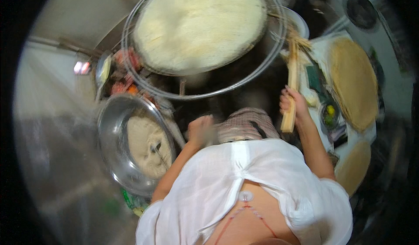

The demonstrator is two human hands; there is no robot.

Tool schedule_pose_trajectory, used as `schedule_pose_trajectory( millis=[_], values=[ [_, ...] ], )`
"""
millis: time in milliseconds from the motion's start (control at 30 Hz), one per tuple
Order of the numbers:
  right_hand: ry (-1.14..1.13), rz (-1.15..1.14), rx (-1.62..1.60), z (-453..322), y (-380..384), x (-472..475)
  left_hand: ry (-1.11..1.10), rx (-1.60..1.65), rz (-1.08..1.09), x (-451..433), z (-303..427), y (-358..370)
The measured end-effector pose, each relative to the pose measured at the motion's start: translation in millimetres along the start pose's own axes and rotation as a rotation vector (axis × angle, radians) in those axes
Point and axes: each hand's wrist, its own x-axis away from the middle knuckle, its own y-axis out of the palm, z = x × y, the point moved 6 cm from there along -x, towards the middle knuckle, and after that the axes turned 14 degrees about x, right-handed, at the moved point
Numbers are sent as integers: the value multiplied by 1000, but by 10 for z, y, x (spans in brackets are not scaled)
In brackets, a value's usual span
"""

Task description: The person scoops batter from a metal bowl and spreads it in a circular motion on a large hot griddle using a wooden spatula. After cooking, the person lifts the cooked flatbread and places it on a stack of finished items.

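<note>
My right hand (pixel 294 104) grips the lower end of a pale wooden stick (pixel 292 78), whose far end lies near a bundle of straw-like fibres. My left hand (pixel 200 130) is curled in front of my lap and blurred, so whether it holds anything cannot be seen. Ahead of me a wide round griddle is covered by a large pale sheet of batter (pixel 199 29), with a metal ring (pixel 209 96) around it. To my left stands a steel basin (pixel 113 147) of thick beige batter (pixel 144 140), with a metal utensil (pixel 157 148) in it.
A stack of thin round flatbreads (pixel 353 84) lies at the right, with another flatbread (pixel 353 169) nearer me. Between it and my right hand sits a small bowl with yellow and green items (pixel 330 114). A ladle (pixel 104 70) lies left of the ring. A white bowl (pixel 299 22) stands beyond it.
</note>
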Motion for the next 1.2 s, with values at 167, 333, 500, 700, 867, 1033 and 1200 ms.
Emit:
schedule_pose_trajectory(
  millis=[167,333,500,700,867,1033,1200],
  values=[
    [196,-388,-653,-891,-343,-512,-109,82,75,-25,-346,56],
    [-78,-38,-776,-1251,-994,-1293,-144,-54,-32,-356,-432,388],
    [-123,443,165,-776,-1929,-943,-199,-65,-141,-661,-624,789],
    [122,1185,1233,-146,-3616,-110,-243,-238,-189,-669,-419,980],
    [319,1004,1268,373,-4031,-4,-266,-264,-229,-812,-339,1156],
    [376,1114,1223,586,-4093,-336,-318,-155,-273,-1013,-213,1319],
    [173,1023,1147,647,-4183,-490,-252,-289,-298,-1037,422,1415]
  ],
)
